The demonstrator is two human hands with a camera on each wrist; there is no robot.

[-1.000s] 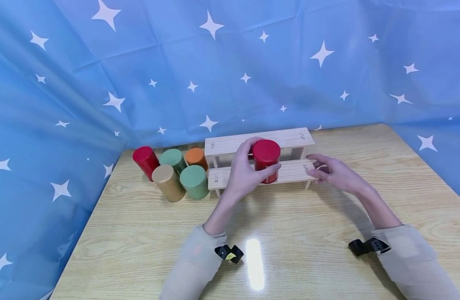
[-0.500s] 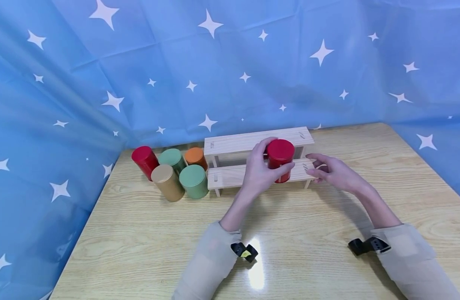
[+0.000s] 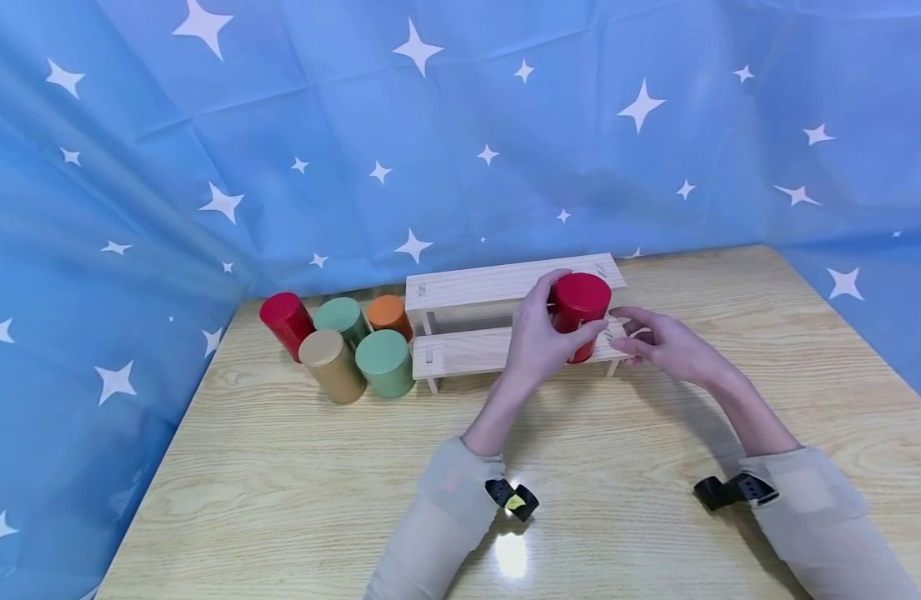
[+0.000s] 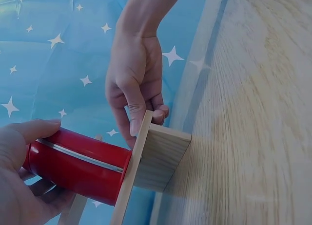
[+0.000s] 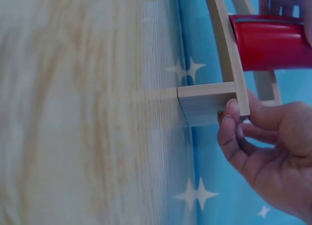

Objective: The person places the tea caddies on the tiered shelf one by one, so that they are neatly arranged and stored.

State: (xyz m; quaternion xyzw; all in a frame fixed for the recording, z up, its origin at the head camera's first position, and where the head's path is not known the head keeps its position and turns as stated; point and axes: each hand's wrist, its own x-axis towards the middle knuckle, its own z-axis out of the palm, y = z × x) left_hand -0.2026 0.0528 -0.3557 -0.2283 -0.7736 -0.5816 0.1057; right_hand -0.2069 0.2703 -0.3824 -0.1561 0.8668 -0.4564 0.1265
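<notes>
- My left hand [image 3: 538, 346] is wrapped round the red tin [image 3: 581, 314], thumb on the near side and fingers curled behind it, so the tin is firmly in my grip.
- The red tin stands upright on the lower step of the wooden rack [image 3: 460, 350], close to the rack's right end; my left wrist view shows its base flat against the step's board — a contact the head view hides behind my fingers.
- My right hand [image 3: 658, 343] steadies the right end of that lower step. Its fingers are bent and loose; the right wrist view shows a fingertip [image 5: 231, 109] pressed on the board's edge, and the left wrist view shows the thumb on the board's other face, so the hand lightly pinches the board.
- Only the head view shows the rack whole: two steps, the upper one [image 3: 475, 286] behind and bare where I can see it.
- Left of the rack, on the desk [image 3: 280, 483], five more tins stand in a cluster — a red one [image 3: 286, 322], a green one [image 3: 342, 320], an orange one [image 3: 389, 316], a gold one [image 3: 331, 364] and a second green one [image 3: 386, 362] just beside the rack's left leg.
- A blue cloth with white stars [image 3: 460, 133] hangs behind the desk; both wrist views catch it too.
</notes>
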